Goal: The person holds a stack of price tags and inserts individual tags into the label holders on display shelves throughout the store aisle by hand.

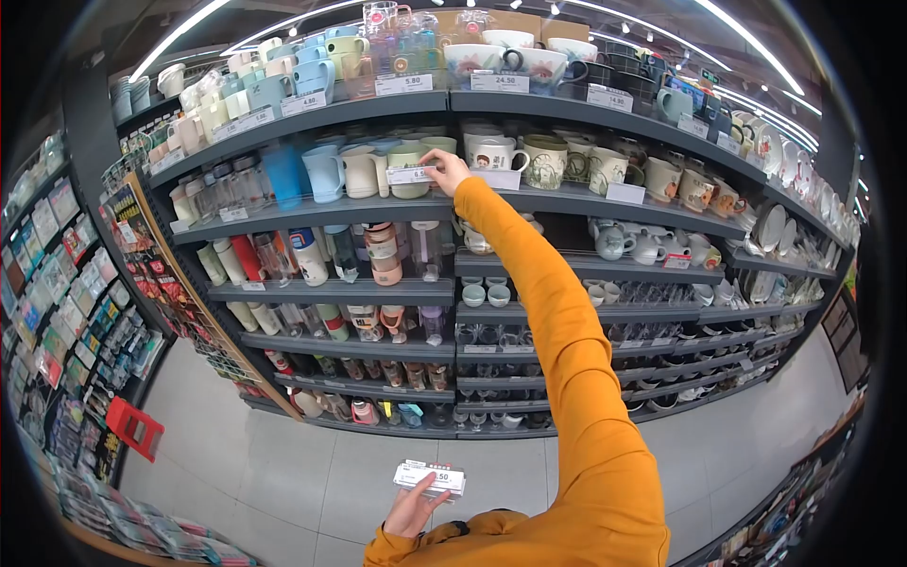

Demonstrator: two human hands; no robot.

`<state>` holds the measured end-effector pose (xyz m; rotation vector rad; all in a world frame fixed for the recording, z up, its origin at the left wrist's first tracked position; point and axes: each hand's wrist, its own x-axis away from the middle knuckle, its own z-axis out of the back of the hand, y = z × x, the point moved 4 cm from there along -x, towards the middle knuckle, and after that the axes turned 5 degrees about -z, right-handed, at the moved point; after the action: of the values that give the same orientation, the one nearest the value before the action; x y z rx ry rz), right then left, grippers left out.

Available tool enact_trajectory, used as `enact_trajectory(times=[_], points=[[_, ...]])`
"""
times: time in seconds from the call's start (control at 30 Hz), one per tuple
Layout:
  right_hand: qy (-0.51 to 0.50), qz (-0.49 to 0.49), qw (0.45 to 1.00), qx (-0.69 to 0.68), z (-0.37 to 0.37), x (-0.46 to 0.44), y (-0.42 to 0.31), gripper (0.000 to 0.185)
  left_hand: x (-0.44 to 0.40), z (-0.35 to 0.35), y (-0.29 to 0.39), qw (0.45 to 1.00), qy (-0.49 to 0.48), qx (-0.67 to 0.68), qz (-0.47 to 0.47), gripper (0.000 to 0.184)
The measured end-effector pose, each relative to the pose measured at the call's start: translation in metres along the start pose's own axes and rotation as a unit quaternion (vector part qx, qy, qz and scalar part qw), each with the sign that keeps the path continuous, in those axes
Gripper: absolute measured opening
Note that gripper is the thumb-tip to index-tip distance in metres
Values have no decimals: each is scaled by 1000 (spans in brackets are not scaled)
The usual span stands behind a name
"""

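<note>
In the head view, my right arm is stretched out to the second shelf from the top. My right hand (445, 169) is closed on the edge of a white price tag (409, 176) at the shelf front. Just behind that tag stands a pale green cup (410, 155), partly covered by it. Low in the view, near my body, my left hand (412, 510) grips a small stack of price tags (431, 478). The top one faces up, with ".50" legible on it.
Mugs and cups crowd the upper shelves, including a white mug (497, 156) and a blue pitcher (324, 174). Bottles (307, 257) and small bowls (473, 295) fill lower shelves. A red stand (134, 429) is on the tiled floor (368, 482) at left.
</note>
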<state>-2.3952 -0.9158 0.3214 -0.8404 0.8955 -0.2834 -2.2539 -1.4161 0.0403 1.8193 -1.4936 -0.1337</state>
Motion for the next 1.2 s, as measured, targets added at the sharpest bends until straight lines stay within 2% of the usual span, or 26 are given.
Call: enact_trajectory(times=[0.13, 0.23, 0.27, 0.4, 0.63, 0.73, 1.0, 1.1, 1.2], points=[[3, 86, 978, 192, -1, 7, -10, 10, -1, 1, -1, 1000, 0, -4, -3, 29], [106, 41, 984, 134, 7, 11, -25, 12, -2, 4, -4, 1000, -3, -4, 0, 30], [126, 50, 978, 160, 9, 10, -24, 12, -2, 5, -5, 1000, -6, -5, -1, 30], [32, 80, 973, 214, 1, 14, -26, 12, 1, 2, -9, 1000, -19, -6, -6, 30], [-22, 51, 980, 190, 8, 2, -9, 16, 8, 0, -16, 1000, -22, -6, 4, 30], [20, 61, 970, 235, 7, -1, -9, 17, 12, -2, -18, 1000, -10, 1, 7, 30], [13, 65, 980, 190, 2, -5, -4, 18, 16, -3, -17, 1000, -11, 23, -6, 30], [2, 71, 964, 258, -2, -1, -5, 19, 14, -2, -18, 1000, -14, 21, -7, 30], [-13, 15, 948, 317, -4, 3, -6, 20, 11, -4, -19, 1000, -16, 20, -3, 29]])
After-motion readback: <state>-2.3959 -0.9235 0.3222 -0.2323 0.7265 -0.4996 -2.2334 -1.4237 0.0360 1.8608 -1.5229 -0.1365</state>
